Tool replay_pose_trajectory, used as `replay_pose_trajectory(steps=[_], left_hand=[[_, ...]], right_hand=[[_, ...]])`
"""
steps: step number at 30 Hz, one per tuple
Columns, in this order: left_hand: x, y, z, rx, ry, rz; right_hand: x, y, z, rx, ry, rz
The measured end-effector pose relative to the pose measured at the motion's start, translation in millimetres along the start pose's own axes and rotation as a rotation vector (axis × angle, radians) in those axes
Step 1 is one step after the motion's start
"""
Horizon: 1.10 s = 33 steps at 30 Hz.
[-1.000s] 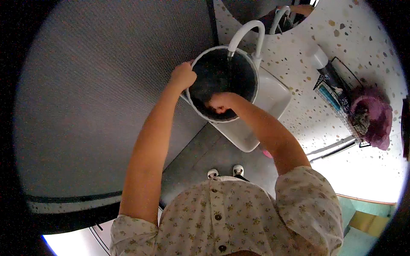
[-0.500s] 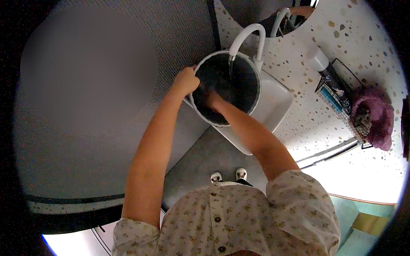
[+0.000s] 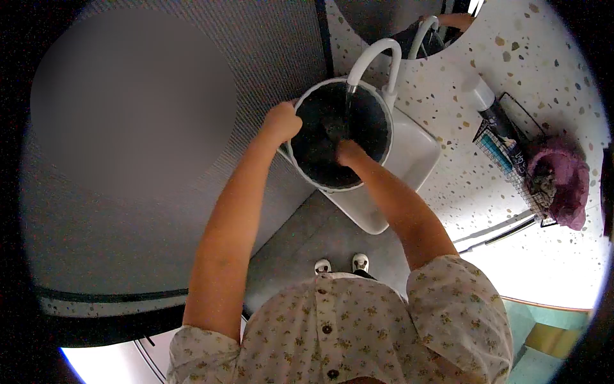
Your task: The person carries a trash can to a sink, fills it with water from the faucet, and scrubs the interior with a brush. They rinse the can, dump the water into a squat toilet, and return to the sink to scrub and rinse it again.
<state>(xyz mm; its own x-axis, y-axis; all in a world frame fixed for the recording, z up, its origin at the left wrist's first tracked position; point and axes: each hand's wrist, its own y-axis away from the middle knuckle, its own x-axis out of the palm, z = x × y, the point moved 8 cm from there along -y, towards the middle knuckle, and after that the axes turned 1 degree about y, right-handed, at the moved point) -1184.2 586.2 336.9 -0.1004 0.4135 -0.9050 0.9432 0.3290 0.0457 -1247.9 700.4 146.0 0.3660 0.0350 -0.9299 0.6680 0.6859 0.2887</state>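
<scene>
My left hand (image 3: 282, 123) is closed on the left rim of a round bucket (image 3: 309, 173) with a pale rim and a dark inside. The bucket rests tilted in a white sink (image 3: 416, 150). Deep inside it is my right hand (image 3: 348, 153), its fingers lost in the dark and hidden from me. Something dark and unclear lies just beyond those fingers. From a curved white faucet (image 3: 374, 50) a thin stream of water runs down into the bucket.
On the speckled counter (image 3: 448, 185) to the right stands a black wire basket (image 3: 505, 157) with a bottle (image 3: 495, 109) and a purple cloth (image 3: 563, 173). A round mirror (image 3: 377, 19) is behind the faucet. A grey textured wall (image 3: 268, 57) borders the sink's left side.
My right hand has moved to the right inside the bucket, away from my left hand. My left hand keeps its hold on the rim, and the water still runs.
</scene>
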Motion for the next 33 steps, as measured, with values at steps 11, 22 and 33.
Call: replay_pose_trajectory(steps=[11, 22, 33], left_hand=[[-4, 3, -2, -0.025, 0.006, -0.012], [4, -1, -1, 0.001, 0.039, -0.040], [3, 5, -11, 0.030, -0.021, -0.039]], right_hand=[[-35, 35, -12, 0.026, 0.119, -0.056], [-21, 22, -13, 0.230, 0.330, 0.047], [-21, 33, 36, -0.248, -0.938, 0.204]])
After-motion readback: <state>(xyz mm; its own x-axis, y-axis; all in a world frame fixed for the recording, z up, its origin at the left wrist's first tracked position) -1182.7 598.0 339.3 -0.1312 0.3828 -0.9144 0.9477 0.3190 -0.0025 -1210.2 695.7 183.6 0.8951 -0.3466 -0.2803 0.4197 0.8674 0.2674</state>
